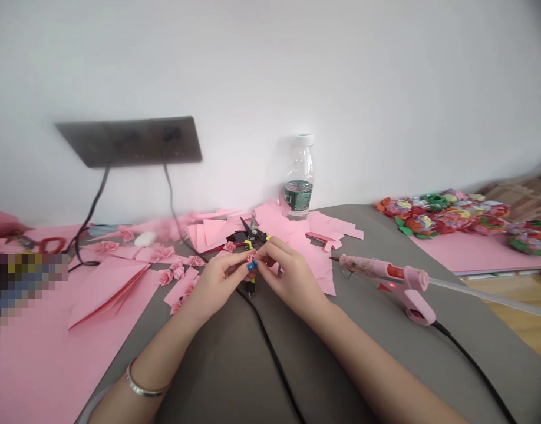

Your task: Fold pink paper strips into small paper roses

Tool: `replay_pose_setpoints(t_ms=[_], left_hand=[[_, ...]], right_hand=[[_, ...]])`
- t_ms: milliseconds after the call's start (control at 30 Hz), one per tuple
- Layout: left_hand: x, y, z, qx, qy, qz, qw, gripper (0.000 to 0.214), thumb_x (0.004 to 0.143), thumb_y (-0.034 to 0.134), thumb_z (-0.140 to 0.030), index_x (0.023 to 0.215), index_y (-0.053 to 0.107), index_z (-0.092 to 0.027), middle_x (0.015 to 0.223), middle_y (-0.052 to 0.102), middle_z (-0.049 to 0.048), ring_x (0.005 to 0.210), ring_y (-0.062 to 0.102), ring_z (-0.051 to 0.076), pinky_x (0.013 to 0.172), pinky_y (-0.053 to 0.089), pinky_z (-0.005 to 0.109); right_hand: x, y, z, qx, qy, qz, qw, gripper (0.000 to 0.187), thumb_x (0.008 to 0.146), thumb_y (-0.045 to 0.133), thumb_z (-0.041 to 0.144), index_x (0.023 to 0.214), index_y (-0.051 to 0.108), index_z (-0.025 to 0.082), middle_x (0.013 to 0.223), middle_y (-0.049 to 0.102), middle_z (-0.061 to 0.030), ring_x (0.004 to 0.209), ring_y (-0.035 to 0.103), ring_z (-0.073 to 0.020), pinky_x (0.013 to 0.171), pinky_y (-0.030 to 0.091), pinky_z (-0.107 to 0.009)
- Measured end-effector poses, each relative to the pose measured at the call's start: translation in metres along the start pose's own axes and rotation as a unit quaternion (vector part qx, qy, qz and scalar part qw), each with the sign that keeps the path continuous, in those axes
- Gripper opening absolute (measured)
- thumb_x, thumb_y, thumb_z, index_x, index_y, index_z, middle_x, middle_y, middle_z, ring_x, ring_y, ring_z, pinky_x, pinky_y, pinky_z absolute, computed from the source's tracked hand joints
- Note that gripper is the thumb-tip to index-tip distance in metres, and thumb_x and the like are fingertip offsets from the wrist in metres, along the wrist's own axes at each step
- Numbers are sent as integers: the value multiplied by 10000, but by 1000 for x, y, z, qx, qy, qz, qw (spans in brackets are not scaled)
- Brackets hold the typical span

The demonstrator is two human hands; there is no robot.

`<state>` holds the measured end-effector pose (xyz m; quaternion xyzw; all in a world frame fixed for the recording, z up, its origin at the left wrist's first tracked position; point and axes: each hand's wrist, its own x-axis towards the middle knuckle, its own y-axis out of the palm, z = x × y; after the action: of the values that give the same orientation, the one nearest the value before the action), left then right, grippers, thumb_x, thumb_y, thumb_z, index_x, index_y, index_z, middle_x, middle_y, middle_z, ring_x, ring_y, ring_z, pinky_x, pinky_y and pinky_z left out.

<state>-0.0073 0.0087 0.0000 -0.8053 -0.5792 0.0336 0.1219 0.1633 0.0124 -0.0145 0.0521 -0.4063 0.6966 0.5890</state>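
Both hands meet near the middle of the grey table, pinching a small pink paper flower [250, 258] between their fingertips. My left hand [217, 285] is closed on it from the left, thumb on the near side. From the other side my right hand [292, 274] grips it with thumb and fingers, hiding part of the flower. Just behind the fingers lie pliers [249, 231] with dark jaws and black-and-yellow handles, partly covered by the hands. Several finished pink paper flowers [165, 277] lie left of my left hand.
A pink glue gun [385, 271] with a lit red light rests at right, its black cord running forward. A plastic bottle [299, 182] stands by the wall among pink paper pieces [314, 259]. Colourful paper flowers [447, 215] sit at far right. Cords hang from a wall socket [133, 141].
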Motion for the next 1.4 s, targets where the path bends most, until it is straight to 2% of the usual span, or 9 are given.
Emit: replay_pose_setpoints(t_ms=[100, 200, 300, 367, 433, 533, 733, 933, 1400], left_hand=[[0, 1, 0, 14, 16, 9, 1000, 289, 865, 574, -211, 1086, 759, -187, 953, 765, 57, 851, 674, 211, 800, 545, 322], [0, 1, 2, -30, -13, 5, 999, 263, 875, 589, -248, 1055, 765, -174, 829, 728, 48, 779, 643, 184, 761, 535, 305], [1, 1, 4, -143, -70, -8, 987, 268, 860, 640, -322, 1028, 765, -154, 783, 676, 46, 737, 608, 153, 720, 526, 274], [1, 1, 5, -206, -95, -10, 974, 283, 832, 683, -348, 1010, 765, -145, 803, 668, 57, 732, 593, 141, 712, 522, 264], [1, 2, 5, -231, -105, -12, 967, 291, 808, 714, -361, 992, 768, -142, 815, 671, 65, 729, 589, 137, 718, 521, 266], [2, 2, 6, -219, -100, -22, 970, 320, 786, 738, -378, 1009, 766, -150, 812, 680, 60, 728, 602, 138, 724, 527, 276], [2, 0, 11, -144, -76, -51, 985, 352, 803, 717, -391, 1046, 748, -138, 794, 703, 65, 713, 638, 152, 702, 543, 288], [3, -2, 10, -119, -48, -69, 989, 316, 804, 704, -417, 970, 740, -151, 837, 723, 60, 724, 656, 151, 705, 560, 280], [4, -3, 11, -104, -16, -80, 991, 222, 752, 756, -371, 843, 759, -169, 834, 738, 49, 785, 695, 180, 775, 577, 309]], right_hand=[[-1, 0, -1, -49, -35, 11, 998, 175, 931, 453, 111, 813, 551, 197, 800, 532, -41, 723, 510, -164, 643, 425, -286], [0, -1, 0, -45, -35, 6, 998, 168, 927, 463, 121, 823, 574, 194, 824, 549, -49, 742, 530, -168, 656, 431, -290], [2, 0, 0, 55, 40, -18, 998, 100, 882, 520, 134, 831, 579, 197, 831, 582, -35, 731, 560, -152, 645, 450, -272], [3, 0, -1, 148, 117, -38, 981, 33, 876, 546, 204, 850, 567, 200, 801, 596, -18, 694, 568, -141, 617, 463, -263], [4, 0, -3, 228, 176, -45, 957, 95, 873, 562, 293, 883, 567, 198, 783, 608, -12, 668, 572, -136, 590, 476, -262], [5, 0, -4, 281, 215, -25, 935, 183, 840, 605, 355, 905, 606, 185, 777, 630, -19, 667, 588, -134, 583, 492, -261], [6, 1, -3, 309, 246, 2, 919, 277, 811, 660, 447, 885, 661, 180, 805, 682, -37, 724, 641, -146, 636, 532, -271], [6, 0, -4, 339, 264, 14, 903, 290, 759, 724, 447, 876, 674, 187, 907, 705, -41, 784, 659, -142, 677, 549, -265], [4, 6, -11, 325, 265, -15, 908, 297, 701, 772, 439, 794, 660, 180, 794, 689, -27, 723, 642, -149, 633, 529, -271]])
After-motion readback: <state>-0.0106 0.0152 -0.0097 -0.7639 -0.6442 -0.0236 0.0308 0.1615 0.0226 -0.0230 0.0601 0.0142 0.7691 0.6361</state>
